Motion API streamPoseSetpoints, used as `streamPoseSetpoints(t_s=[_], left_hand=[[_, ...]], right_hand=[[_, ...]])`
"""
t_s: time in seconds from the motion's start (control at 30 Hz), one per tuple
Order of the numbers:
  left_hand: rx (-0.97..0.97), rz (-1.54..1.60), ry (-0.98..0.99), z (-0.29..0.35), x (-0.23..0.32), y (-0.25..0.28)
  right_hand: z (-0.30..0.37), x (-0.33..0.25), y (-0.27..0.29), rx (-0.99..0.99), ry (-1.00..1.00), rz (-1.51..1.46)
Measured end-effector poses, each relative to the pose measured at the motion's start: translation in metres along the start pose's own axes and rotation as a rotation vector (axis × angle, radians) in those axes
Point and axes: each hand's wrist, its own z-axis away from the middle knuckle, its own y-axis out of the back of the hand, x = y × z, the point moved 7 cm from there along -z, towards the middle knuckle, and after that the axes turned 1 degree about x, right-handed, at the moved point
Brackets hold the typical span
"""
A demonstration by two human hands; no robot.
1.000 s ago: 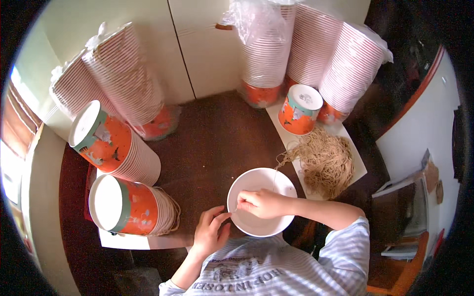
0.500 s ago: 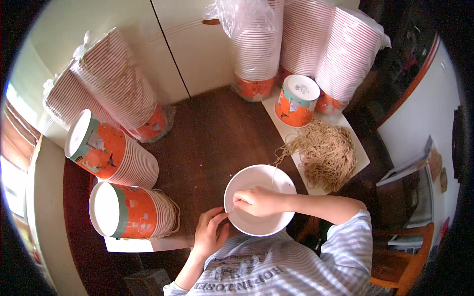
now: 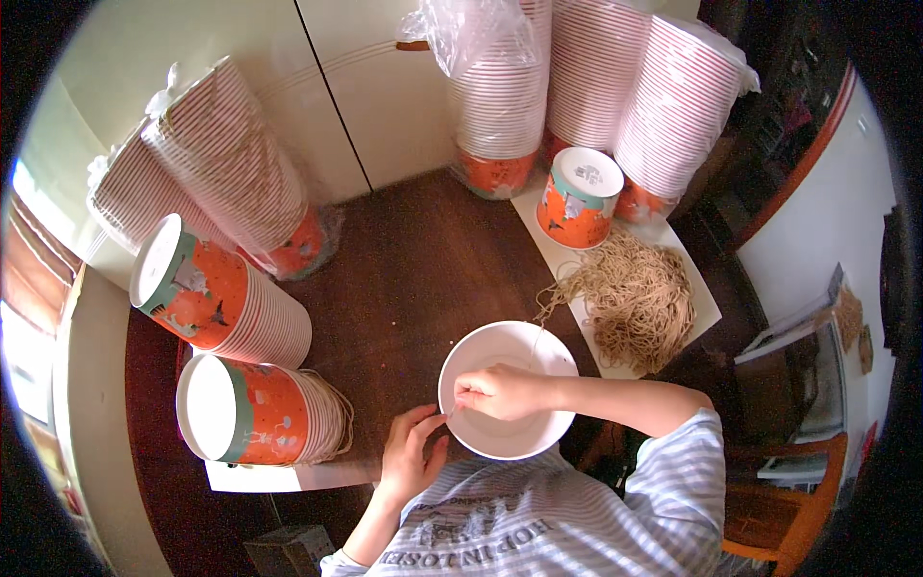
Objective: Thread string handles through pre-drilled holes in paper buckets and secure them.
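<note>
A white paper bucket (image 3: 505, 440) sits against my front at the table's near edge, its open mouth facing up. My right hand (image 3: 500, 392) reaches inside it, fingers pinched together by the left part of the rim. A thin beige string (image 3: 535, 348) comes over the far rim into the bucket toward that hand; its end at the fingertips is too small to make out well. Outside the left rim, my left hand (image 3: 411, 452) has its thumb and fingers apart, with fingertips at the rim close to the right fingertips. The string leads from a tangled heap (image 3: 639, 303) at the right.
Nested orange-and-white paper buckets lie at the left, one stack (image 3: 264, 413) with string around it and another stack (image 3: 221, 293) behind. Tall bagged stacks (image 3: 226, 144) stand at the back left, more (image 3: 673, 106) at the back right. One upturned bucket (image 3: 577, 207) stands behind the string heap.
Both hands keep almost the same place at the bucket's left rim. The whole picture has shifted very slightly.
</note>
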Motion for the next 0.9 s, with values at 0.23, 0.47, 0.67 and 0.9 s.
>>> streamPoseSetpoints(t_s=[0.23,0.47,0.67,0.9], left_hand=[[0.02,-0.019,0.007,0.002,-0.002,-0.001],[0.017,0.013,0.033,0.0,0.001,-0.003],[0.12,0.026,0.082,-0.006,0.005,0.002],[0.166,-0.022,0.085,-0.006,-0.003,-0.002]], right_hand=[[-0.001,0.012,-0.003,0.036,-0.029,0.133],[-0.001,0.009,-0.004,0.035,-0.029,0.173],[0.0,0.01,-0.003,-0.006,-0.105,0.136],[-0.001,0.014,-0.007,-0.026,-0.137,0.145]])
